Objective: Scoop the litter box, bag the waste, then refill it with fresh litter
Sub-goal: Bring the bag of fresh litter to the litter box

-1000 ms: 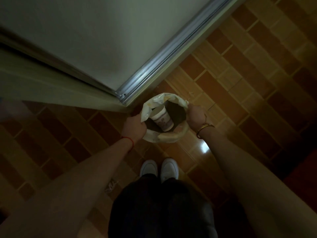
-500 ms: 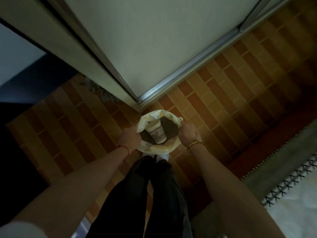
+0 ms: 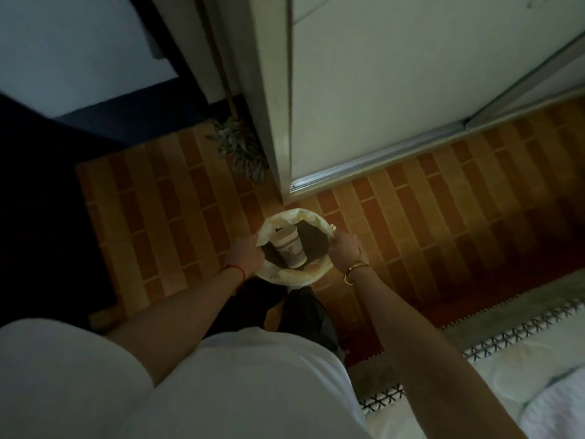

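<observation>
My left grip (image 3: 245, 253) is clamped on the near-left rim of the pale plastic bag (image 3: 292, 276), fingers curled over the edge. My right grip (image 3: 345, 250) is clamped on the rim opposite. Between the two grips the bag's mouth is stretched wide, hanging low in front of my legs above the brick-patterned floor (image 3: 177, 201).

Inside the bag, between my grips, a paper cup (image 3: 289, 250) lies tilted against dark contents (image 3: 315, 243). In this dim light I cannot tell whether that dark mass is scooped litter or just shadow and other rubbish.

Beyond my grips stands a pale door panel (image 3: 395, 90) with a metal bottom edge. Beyond my left grip, a grey mop head (image 3: 242, 150) rests on the floor.

As for progress, I judge I am in the bagging part: the bag is open, not tied or set down. No litter box, scoop or fresh litter is in sight, so I cannot confirm that the scooping is finished. Closing the bag and the refill look like what is left.
</observation>
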